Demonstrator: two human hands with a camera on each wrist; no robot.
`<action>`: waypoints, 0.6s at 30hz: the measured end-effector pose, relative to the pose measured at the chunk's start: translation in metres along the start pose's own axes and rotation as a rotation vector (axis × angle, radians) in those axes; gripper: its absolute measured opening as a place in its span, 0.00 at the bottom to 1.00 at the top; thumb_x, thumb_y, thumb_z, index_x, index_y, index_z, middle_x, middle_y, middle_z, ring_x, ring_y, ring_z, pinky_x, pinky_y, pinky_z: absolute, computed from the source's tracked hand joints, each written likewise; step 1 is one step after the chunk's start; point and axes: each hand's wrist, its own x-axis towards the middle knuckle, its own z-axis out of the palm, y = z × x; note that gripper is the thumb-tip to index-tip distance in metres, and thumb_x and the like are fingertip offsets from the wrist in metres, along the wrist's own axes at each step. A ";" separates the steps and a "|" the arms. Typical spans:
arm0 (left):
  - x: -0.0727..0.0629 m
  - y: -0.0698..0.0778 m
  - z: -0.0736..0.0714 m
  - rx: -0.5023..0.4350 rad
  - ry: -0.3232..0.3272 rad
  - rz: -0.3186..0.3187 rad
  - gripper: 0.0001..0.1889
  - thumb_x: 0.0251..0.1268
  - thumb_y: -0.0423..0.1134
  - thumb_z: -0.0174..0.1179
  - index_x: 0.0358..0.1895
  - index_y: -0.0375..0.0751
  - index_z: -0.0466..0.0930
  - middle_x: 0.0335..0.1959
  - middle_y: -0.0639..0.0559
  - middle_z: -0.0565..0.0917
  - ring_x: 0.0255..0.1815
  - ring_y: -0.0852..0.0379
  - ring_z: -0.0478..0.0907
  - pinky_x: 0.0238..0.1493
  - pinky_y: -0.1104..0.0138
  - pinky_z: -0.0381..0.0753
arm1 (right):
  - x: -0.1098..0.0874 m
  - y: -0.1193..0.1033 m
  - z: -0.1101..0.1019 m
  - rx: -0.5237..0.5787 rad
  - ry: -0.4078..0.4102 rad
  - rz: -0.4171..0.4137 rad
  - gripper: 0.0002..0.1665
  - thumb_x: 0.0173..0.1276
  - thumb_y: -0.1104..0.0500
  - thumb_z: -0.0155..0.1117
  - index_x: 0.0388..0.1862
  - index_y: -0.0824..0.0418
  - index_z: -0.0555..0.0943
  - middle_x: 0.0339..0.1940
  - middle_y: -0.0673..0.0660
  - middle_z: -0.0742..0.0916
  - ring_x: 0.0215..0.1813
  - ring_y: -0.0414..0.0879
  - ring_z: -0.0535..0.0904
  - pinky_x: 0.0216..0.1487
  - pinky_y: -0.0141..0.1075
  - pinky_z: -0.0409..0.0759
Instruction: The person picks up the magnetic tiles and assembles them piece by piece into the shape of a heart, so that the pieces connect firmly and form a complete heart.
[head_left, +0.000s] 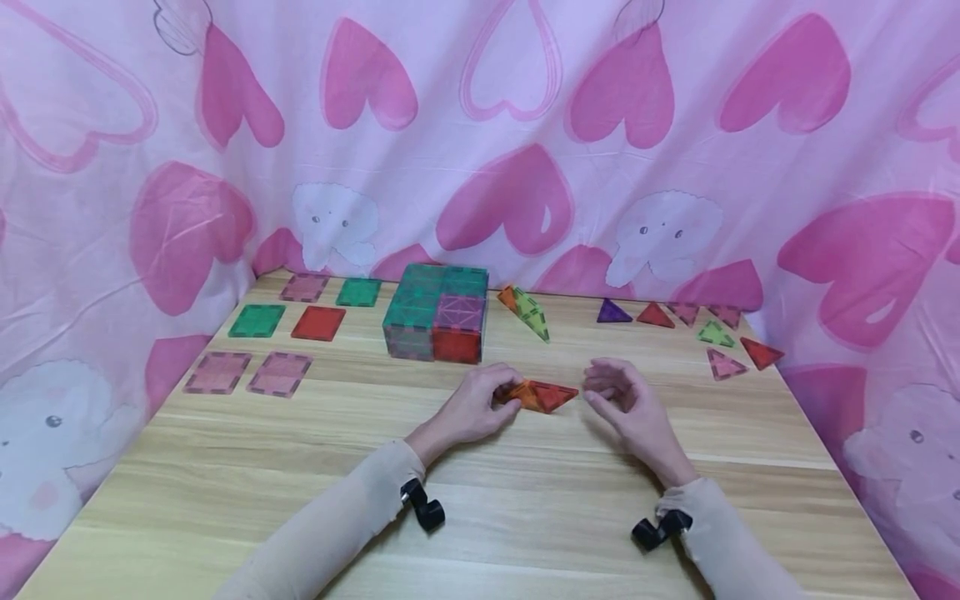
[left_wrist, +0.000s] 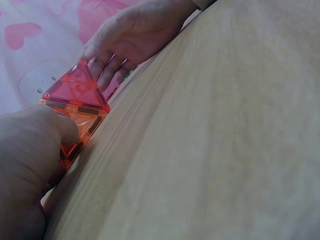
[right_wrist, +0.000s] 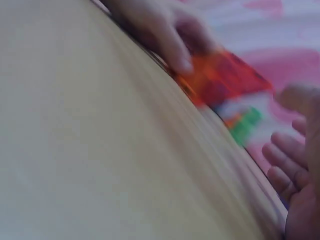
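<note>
My left hand [head_left: 474, 406] pinches an orange triangular magnetic tile [left_wrist: 84, 120] between thumb and fingers, over the middle of the table. Edge to edge with it is a red triangular tile [head_left: 557, 395], its point toward the right. Some of the orange piece is hidden behind the fingers. My right hand [head_left: 630, 402] is just right of the red tip, fingers loosely bent and holding nothing. In the left wrist view, the red tile stands above the orange one, and the right hand's fingers appear behind it. The right wrist view is blurred.
Behind the hands sits a box of green, purple and red tiles [head_left: 414, 302]. Right of it lies a yellow-green and orange tile piece [head_left: 529, 317]. Several loose triangles, including a purple one [head_left: 614, 312], lie at right; several squares, including a red one [head_left: 318, 323], at left. A pink curtain [head_left: 420, 167] backs the table.
</note>
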 end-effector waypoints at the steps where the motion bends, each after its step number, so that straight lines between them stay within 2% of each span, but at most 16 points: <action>1: 0.000 0.000 0.000 -0.001 0.000 0.000 0.11 0.71 0.30 0.72 0.54 0.40 0.89 0.46 0.52 0.88 0.43 0.59 0.82 0.47 0.68 0.85 | 0.001 0.002 -0.008 0.013 0.015 0.003 0.33 0.77 0.73 0.70 0.77 0.74 0.72 0.65 0.76 0.84 0.60 0.51 0.87 0.61 0.30 0.85; 5: 0.000 0.000 0.000 -0.003 -0.002 -0.004 0.12 0.71 0.30 0.72 0.54 0.39 0.89 0.46 0.52 0.88 0.43 0.60 0.82 0.47 0.68 0.84 | 0.002 0.008 -0.040 0.023 0.126 0.038 0.33 0.77 0.72 0.70 0.78 0.74 0.72 0.68 0.69 0.84 0.61 0.48 0.86 0.62 0.27 0.84; 8: 0.000 0.000 0.000 -0.005 -0.002 -0.004 0.11 0.71 0.30 0.72 0.54 0.39 0.89 0.46 0.52 0.88 0.43 0.60 0.82 0.47 0.68 0.85 | 0.002 0.014 -0.063 -0.021 0.274 0.067 0.31 0.78 0.71 0.72 0.76 0.72 0.74 0.66 0.59 0.87 0.60 0.42 0.85 0.61 0.24 0.83; 13: -0.001 0.000 0.000 -0.004 -0.001 0.000 0.11 0.71 0.30 0.72 0.54 0.40 0.89 0.46 0.52 0.88 0.43 0.60 0.82 0.46 0.68 0.85 | -0.004 0.025 -0.103 -0.287 0.522 0.120 0.25 0.78 0.62 0.75 0.70 0.64 0.84 0.58 0.53 0.90 0.51 0.34 0.85 0.52 0.18 0.79; 16: 0.000 0.000 0.000 -0.003 -0.002 -0.001 0.11 0.71 0.30 0.72 0.54 0.39 0.89 0.46 0.52 0.88 0.43 0.60 0.82 0.47 0.68 0.84 | -0.011 0.028 -0.124 -0.455 0.612 0.166 0.22 0.77 0.58 0.76 0.67 0.60 0.88 0.56 0.57 0.90 0.45 0.30 0.81 0.48 0.17 0.75; 18: 0.000 0.001 0.000 -0.002 -0.001 -0.001 0.12 0.71 0.30 0.72 0.54 0.39 0.89 0.46 0.52 0.88 0.43 0.60 0.82 0.47 0.68 0.84 | -0.015 0.031 -0.135 -0.544 0.636 0.195 0.23 0.77 0.57 0.76 0.68 0.59 0.88 0.57 0.59 0.90 0.43 0.27 0.79 0.47 0.17 0.73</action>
